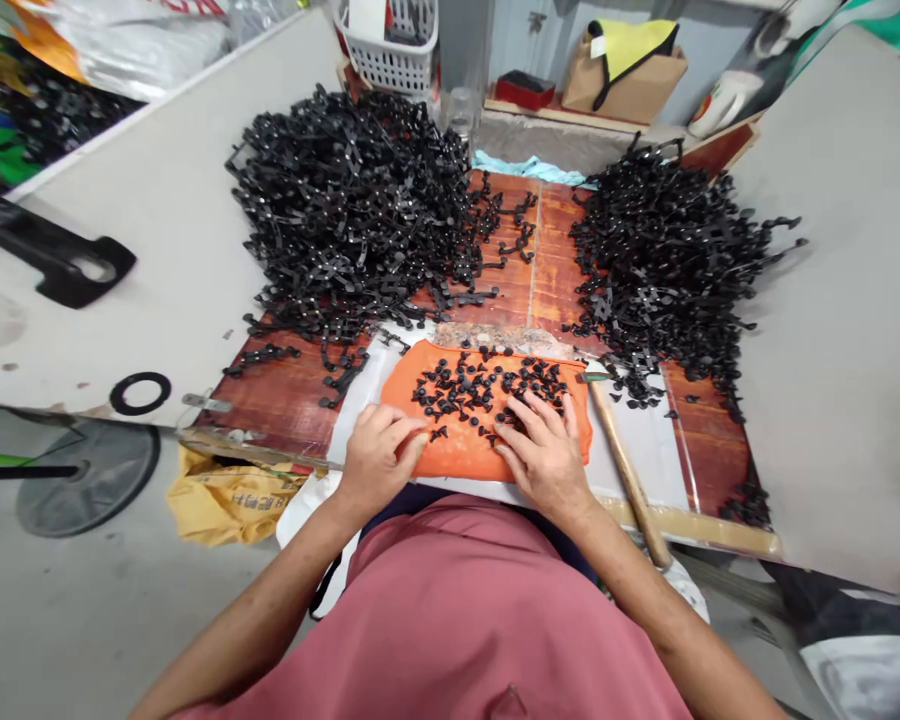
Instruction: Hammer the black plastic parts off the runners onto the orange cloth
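Left hand resting loosely curled at the near left edge of the orange cloth, fingers bent, gripping nothing visible. Right hand laid flat and spread on the cloth's right part, fingertips touching the small black plastic pieces scattered just ahead and between both hands. Large heap of black plastic strips well beyond on the left of the wooden table; second heap on the right. Wooden handle lying just beside the right hand.
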`<state>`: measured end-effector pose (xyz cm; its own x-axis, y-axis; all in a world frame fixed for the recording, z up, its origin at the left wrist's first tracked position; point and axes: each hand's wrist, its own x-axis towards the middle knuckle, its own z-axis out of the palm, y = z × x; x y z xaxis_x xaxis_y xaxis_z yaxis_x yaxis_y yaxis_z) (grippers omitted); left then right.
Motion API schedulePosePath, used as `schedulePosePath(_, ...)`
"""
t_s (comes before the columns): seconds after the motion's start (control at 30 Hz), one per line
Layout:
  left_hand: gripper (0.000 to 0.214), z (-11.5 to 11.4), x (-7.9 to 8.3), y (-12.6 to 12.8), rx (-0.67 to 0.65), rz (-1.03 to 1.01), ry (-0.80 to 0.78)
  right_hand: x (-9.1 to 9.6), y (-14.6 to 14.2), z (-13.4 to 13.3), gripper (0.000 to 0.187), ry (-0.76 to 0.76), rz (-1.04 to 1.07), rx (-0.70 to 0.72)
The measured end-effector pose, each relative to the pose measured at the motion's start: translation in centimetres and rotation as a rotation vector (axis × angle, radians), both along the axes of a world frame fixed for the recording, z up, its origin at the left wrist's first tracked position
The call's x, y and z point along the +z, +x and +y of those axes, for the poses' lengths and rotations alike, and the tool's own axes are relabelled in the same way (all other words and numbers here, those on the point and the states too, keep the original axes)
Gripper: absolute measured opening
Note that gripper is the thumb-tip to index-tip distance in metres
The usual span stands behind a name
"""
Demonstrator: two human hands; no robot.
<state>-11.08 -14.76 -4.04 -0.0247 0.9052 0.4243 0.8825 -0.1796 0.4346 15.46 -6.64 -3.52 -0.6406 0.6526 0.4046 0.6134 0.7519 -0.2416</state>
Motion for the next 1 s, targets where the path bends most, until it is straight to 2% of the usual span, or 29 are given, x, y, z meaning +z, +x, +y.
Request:
schedulePosePath(0.17,0.015,0.3,-0.4,1.0,0.005,0.083,-0.073,0.7,-1.6,-0.1,0.014,0.001,0.000,-0.020)
schedulePosePath(0.3,0.018,0.5,-0.3,1.0,0.028,0.036,-0.165,1.0,-3.1,0.2,0.012,0.037,-0.072,-0.025)
schedulePosePath(0.43,0.017,0.8,0.0,0.8,0.051,0.005,-0.259,1.1,-4.4,0.2,0.019,0.086,-0.169,0.115)
schedulePosePath(0.5,0.019,1.0,0.3,0.7,0.079,0.018,-0.259,1.2,-4.8,0.3,0.024,0.069,-0.194,0.206)
schedulePosePath(0.57,0.019,1.4,0.5,0.5,0.085,0.003,-0.233,1.6,-5.1,0.6,0.022,0.013,-0.167,0.238)
schedulePosePath(0.67,0.018,2.3,0.6,0.1,0.023,-0.021,-0.192,2.3,-6.1,1.6,0.021,-0.043,-0.097,0.169)
schedulePosePath(0.77,0.018,3.4,0.5,-0.1,-0.049,0.038,-0.187,2.7,-7.6,2.8,0.026,-0.035,-0.162,0.116)
schedulePosePath(0.87,0.019,3.9,0.5,-0.2,-0.041,0.101,-0.213,2.7,-8.8,3.4,0.028,-0.068,-0.274,0.118)
schedulePosePath(1.0,0.020,3.6,0.8,0.0,-0.015,-0.004,-0.323,3.1,-8.9,3.3,0.021,-0.136,-0.315,0.139)
